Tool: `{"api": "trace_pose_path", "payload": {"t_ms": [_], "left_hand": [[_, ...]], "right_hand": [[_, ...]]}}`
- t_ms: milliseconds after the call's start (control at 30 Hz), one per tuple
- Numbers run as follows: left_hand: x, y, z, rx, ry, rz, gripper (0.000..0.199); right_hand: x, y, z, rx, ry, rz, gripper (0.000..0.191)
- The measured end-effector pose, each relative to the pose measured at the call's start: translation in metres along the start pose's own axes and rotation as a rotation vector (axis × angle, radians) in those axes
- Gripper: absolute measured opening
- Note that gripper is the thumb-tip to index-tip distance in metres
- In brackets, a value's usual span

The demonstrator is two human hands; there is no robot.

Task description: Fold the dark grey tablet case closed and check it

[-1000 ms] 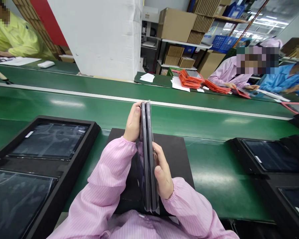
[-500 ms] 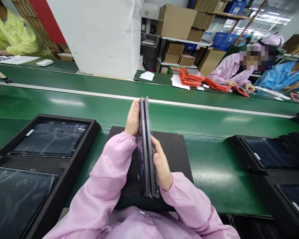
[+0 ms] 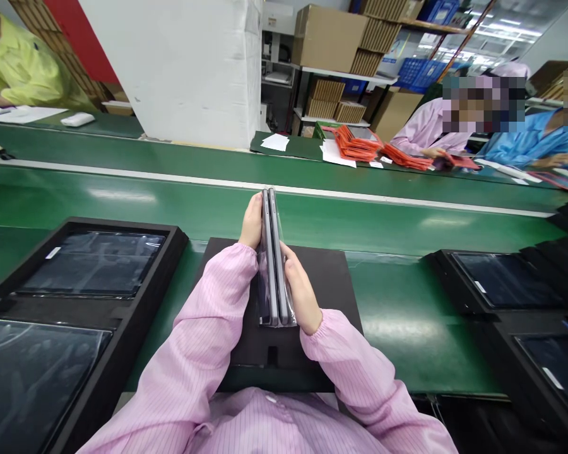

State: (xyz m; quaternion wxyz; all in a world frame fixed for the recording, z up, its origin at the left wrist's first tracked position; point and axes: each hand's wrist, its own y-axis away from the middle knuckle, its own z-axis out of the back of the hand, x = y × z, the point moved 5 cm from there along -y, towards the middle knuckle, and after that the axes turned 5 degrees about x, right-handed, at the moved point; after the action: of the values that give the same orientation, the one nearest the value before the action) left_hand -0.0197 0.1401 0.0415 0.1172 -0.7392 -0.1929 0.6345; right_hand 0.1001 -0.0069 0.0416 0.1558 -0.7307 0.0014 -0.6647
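Two thin grey tablets (image 3: 275, 265) in clear plastic film stand on edge, side by side, between my palms. My left hand (image 3: 252, 222) presses the left face near the far end, its fingers mostly hidden behind the tablet. Against the right face, closer to me, lies my right hand (image 3: 301, 291) with its thumb along the side. Beneath them is a flat black foam board (image 3: 322, 284) with a small slot near its front edge. I cannot tell whether the tablets' lower edges touch it.
On the left, a black foam tray (image 3: 170, 252) holds film-wrapped tablets (image 3: 92, 261); another such tray (image 3: 447, 277) sits at right. All rest on a green conveyor (image 3: 407, 328). Across it, co-workers in yellow, pink and blue sit near orange sleeves (image 3: 357, 144) and papers.
The pair of tablets has tipped, its near end moving away from me and uncovering the board's front slot. Both hands keep their hold. The view has shifted slightly.
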Motion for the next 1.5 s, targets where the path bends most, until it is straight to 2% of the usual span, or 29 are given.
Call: {"api": "trace_pose_path", "payload": {"t_ms": [367, 600, 933, 1333, 1500], "left_hand": [[-0.006, 0.002, -0.004, 0.011, -0.004, -0.008, 0.052], [-0.035, 0.01, -0.008, 0.036, 0.039, -0.108, 0.053], [-0.073, 0.03, -0.019, 0.086, 0.066, -0.23, 0.045], [-0.088, 0.041, -0.023, 0.149, 0.109, -0.277, 0.037], [-0.103, 0.051, -0.028, 0.228, 0.077, -0.319, 0.034]], "right_hand": [[0.004, 0.003, -0.001, -0.025, -0.014, 0.028, 0.049], [0.01, 0.014, -0.002, -0.058, -0.065, 0.123, 0.043], [0.026, 0.022, 0.0, -0.054, -0.035, 0.323, 0.052], [0.036, 0.028, 0.0, -0.05, -0.013, 0.368, 0.054], [0.045, 0.029, 0.003, -0.057, -0.007, 0.382, 0.053]]}}
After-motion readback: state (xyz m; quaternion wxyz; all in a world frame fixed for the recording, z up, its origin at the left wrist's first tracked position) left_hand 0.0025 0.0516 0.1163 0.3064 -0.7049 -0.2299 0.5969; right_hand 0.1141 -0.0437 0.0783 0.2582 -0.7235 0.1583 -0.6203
